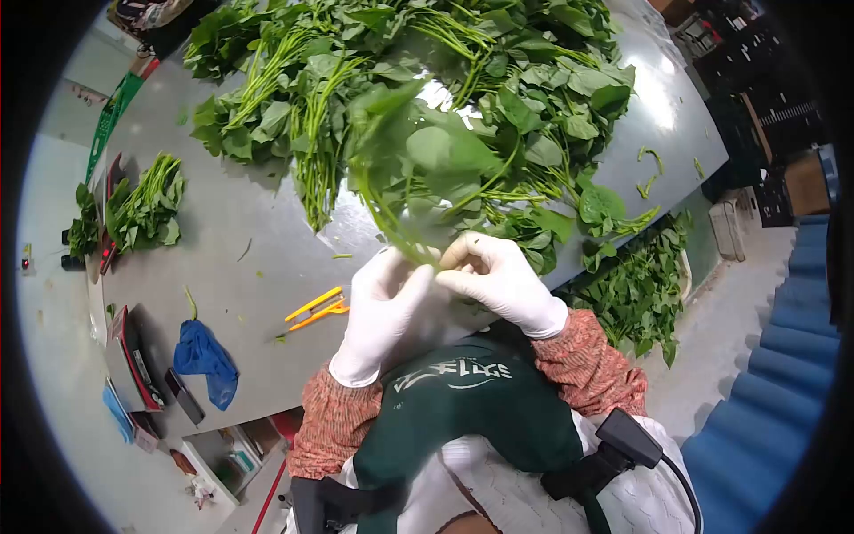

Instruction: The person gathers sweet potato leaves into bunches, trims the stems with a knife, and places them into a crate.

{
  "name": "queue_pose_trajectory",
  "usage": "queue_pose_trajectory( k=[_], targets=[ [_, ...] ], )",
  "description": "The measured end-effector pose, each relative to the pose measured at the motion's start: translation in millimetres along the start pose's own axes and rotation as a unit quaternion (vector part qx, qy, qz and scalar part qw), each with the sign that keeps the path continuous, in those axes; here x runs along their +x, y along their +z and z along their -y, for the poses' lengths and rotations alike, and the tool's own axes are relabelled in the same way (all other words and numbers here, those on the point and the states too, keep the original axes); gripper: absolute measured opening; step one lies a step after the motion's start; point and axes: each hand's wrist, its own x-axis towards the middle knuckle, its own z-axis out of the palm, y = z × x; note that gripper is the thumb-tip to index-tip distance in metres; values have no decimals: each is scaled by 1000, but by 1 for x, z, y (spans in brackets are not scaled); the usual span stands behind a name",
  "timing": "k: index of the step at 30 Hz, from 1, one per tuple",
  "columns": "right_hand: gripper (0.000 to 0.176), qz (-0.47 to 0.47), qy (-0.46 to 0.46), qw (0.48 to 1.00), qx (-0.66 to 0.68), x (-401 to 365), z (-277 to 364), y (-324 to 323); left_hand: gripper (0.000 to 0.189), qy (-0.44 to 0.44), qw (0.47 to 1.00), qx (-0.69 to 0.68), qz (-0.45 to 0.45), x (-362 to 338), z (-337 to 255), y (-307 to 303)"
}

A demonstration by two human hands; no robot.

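Observation:
My left hand (384, 307), in a white glove, is closed around the lower stems of some leafy greens (378, 209). Their stalks and broad leaves rise away from me and are partly blurred. Close against it, my right hand (505, 278), also gloved, pinches at the stem ends; its fingertips partly hide what they grip. Just beyond both hands spreads a large heap of the same leafy greens (543, 76). To the left of my left hand lie small orange-handled snips (318, 308) on the metal table (253, 205).
A separate bundle of greens (147, 209) lies near a scale at the table's left. Nearer sit a crumpled blue cloth (205, 358) and a phone-like dark object (184, 396). More greens (632, 303) fill a container below the right edge. Stem scraps (649, 169) dot the table.

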Motion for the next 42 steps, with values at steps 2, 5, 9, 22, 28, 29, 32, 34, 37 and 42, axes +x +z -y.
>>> queue_pose_trajectory(
  k=[2,5,9,22,28,29,32,34,37,42],
  targets=[
    [12,-23,7,1000,-9,-3,-1,2,15,-6,999,-42,-27,-2,3,3],
    [13,-91,-77,991,55,-5,-9,3,15,-5,990,-123,-64,-2,0,5],
    [19,-248,-163,950,98,-4,0,-47,11,50,971,-165,-163,-2,-17,-2],
    [18,-196,-181,827,-496,35,-18,-85,15,142,941,-308,-4,-2,-21,-37],
    [16,-91,-127,985,-76,19,14,-52,5,30,931,-354,-80,5,-9,-36],
    [15,-77,-87,993,-35,15,18,-44,7,-7,937,-337,-91,5,-8,-35],
    [13,-57,-90,994,-15,11,20,-24,7,-51,950,-294,-93,9,-6,-24],
    [16,-60,-159,981,-97,15,8,-14,17,-51,960,-264,-82,9,-2,-23],
    [20,-5,-78,991,-110,10,15,3,28,-47,972,-220,-71,7,-3,-14],
    [22,26,2,1000,12,15,13,16,24,-73,972,-213,-60,5,-3,-13]
  ],
)
